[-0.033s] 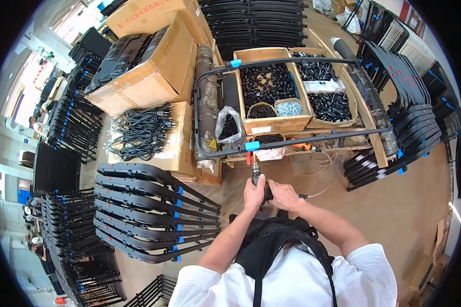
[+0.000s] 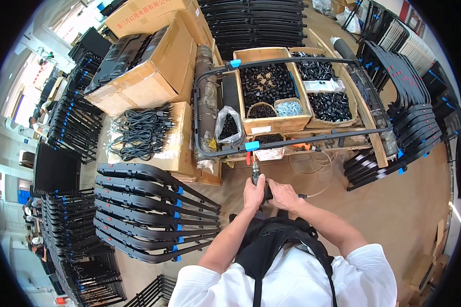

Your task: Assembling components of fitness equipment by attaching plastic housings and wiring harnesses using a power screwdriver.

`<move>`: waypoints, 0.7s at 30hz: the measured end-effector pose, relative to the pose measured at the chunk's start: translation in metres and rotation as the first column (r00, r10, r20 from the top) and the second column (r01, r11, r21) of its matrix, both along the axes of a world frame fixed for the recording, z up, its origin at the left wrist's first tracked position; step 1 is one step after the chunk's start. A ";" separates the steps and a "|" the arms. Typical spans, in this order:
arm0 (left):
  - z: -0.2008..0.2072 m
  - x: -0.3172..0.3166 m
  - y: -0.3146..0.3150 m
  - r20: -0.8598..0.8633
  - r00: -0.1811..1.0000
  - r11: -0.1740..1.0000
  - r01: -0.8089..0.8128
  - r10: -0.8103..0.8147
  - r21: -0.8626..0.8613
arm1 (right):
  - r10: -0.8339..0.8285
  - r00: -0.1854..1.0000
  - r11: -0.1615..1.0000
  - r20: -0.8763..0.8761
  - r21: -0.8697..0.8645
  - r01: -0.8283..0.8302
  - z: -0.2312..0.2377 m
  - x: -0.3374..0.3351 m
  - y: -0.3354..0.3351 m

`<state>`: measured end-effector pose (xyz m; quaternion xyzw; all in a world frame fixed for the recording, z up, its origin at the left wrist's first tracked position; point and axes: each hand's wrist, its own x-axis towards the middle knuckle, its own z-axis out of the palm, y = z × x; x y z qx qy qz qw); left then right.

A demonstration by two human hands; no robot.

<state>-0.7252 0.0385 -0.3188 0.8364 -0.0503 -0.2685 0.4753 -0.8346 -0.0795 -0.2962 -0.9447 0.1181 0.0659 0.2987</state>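
In front of my body, both hands grip a power drill [image 2: 255, 174] with a metal chuck. My left hand [image 2: 253, 194] is closed around its body behind the chuck. My right hand [image 2: 285, 195] closes on the rear part, where a cord runs off to the right; the palms hide most of the tool. The drill points away from me at the near rail of a black tubular frame [image 2: 312, 139], beside a blue clip [image 2: 252, 146]. Whether the bit touches the rail I cannot tell. This rounded frame lies across the boxes on the bench.
Inside the frame are a wooden parts box [image 2: 276, 123], black caps [image 2: 330, 106], silver screws [image 2: 289, 108] and a plastic bag [image 2: 229, 125]. An orange-handled tool [image 2: 303, 147] lies behind the near rail. Bundled cables [image 2: 143, 130] rest on a carton at left. Stacked black frames [image 2: 138, 210] stand nearer me.
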 end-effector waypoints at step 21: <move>0.009 0.012 -0.016 -0.036 0.999 0.999 0.013 -0.012 0.034 | 0.051 0.999 0.992 0.003 -0.115 -0.050 -0.008 0.008 -0.006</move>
